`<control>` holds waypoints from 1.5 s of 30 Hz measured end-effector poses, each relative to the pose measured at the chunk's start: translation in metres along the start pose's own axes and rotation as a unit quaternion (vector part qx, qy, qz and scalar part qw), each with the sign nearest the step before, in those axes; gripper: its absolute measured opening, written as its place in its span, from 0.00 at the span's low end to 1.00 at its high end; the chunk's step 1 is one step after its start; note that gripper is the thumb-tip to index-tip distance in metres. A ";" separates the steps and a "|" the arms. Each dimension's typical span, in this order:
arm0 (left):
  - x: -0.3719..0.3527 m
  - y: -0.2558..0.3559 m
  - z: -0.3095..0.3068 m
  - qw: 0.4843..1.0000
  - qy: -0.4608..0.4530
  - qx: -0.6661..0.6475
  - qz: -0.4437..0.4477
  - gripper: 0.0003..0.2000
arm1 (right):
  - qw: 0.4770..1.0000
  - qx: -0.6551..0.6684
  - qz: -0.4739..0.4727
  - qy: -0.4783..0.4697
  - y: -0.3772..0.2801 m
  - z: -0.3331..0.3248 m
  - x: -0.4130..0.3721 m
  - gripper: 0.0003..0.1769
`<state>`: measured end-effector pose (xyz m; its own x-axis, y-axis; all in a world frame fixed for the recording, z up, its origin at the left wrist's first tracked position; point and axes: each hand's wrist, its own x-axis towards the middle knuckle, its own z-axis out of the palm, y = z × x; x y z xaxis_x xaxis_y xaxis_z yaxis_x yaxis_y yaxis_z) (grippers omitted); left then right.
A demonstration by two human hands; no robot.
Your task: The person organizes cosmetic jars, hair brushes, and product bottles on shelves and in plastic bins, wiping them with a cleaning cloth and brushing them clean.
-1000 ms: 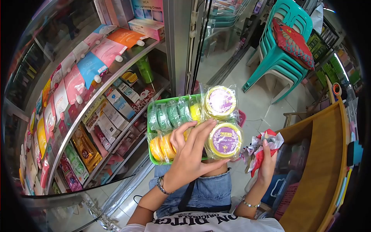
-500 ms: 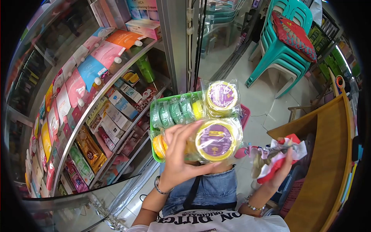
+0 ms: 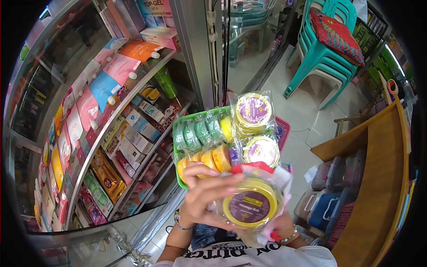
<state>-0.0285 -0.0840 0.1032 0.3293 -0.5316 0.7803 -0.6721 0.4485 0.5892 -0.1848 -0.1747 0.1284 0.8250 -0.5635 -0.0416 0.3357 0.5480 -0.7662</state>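
A white shirt [image 3: 307, 257] with bold black lettering [image 3: 222, 250] reading "ON DUTCH" tops blue denim [image 3: 205, 236], with a dark, silvery left-wrist bracelet [image 3: 179, 221] and a pale, beaded right-wrist bracelet [image 3: 292, 236].

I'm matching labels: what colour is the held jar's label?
Dark purple; the label shows best in the head view.

"What can't you make out on your feed?"

"The right hand [image 3: 283, 222], mostly: the held jar [image 3: 249, 208] and red-and-white bundle [image 3: 285, 181] hide its fingers, so I can't read its grip."

"And the left hand [image 3: 196, 200]?"

"Its fingers look blurred to me, and the label's smallest print is too fine."

"Beyond that?"

"Glare whites out one wrapped jar [image 3: 262, 152], packs hide most of the pink basket [image 3: 287, 129], and my top edge crops the stacked chairs [image 3: 322, 49]."
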 end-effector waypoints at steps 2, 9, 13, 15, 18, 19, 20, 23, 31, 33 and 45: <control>-0.003 0.002 -0.002 0.999 -0.047 0.013 -0.003 0.35 | 0.995 -0.039 0.080 -0.052 -0.004 0.004 0.004 0.38; 0.005 0.007 -0.016 0.996 -0.051 0.015 0.069 0.31 | 0.977 -0.181 0.060 -0.101 -0.009 -0.022 0.002 0.39; -0.021 -0.030 -0.036 0.988 0.146 -0.040 -0.028 0.27 | 0.995 0.047 -0.088 -0.003 -0.009 -0.063 0.000 0.31; -0.033 -0.041 -0.043 0.929 0.290 0.057 -0.222 0.25 | 0.979 0.090 -0.184 0.014 -0.010 -0.085 0.027 0.29; -0.041 -0.065 -0.041 0.893 0.304 -0.063 -0.324 0.23 | 0.948 0.180 -0.242 0.102 -0.005 -0.105 0.068 0.26; -0.044 -0.072 -0.041 0.867 0.310 -0.121 -0.371 0.23 | 0.923 0.257 -0.227 0.177 0.004 -0.117 0.075 0.25; -0.048 -0.077 -0.037 0.868 0.311 -0.119 -0.369 0.23 | 0.922 0.259 -0.227 0.175 0.013 -0.127 0.080 0.25; -0.056 -0.083 -0.021 0.802 0.292 -0.329 -0.404 0.24 | 0.937 0.308 -0.164 0.007 0.039 -0.151 0.091 0.21; -0.072 -0.085 -0.017 0.740 0.314 -0.399 -0.441 0.21 | 0.946 0.276 -0.153 0.079 0.053 -0.143 0.075 0.21; -0.077 -0.086 -0.016 0.749 0.318 -0.412 -0.411 0.21 | 0.946 0.276 -0.161 0.058 0.051 -0.134 0.070 0.21; -0.078 -0.069 -0.018 0.789 0.273 -0.353 -0.422 0.23 | 0.957 0.235 -0.162 0.044 0.046 -0.129 0.053 0.18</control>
<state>0.0047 -0.0607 0.0054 0.8286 -0.5523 -0.0914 0.4123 0.4917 0.7669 -0.1841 -0.2593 0.0081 0.6090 -0.7892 0.0793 0.7517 0.5424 -0.3753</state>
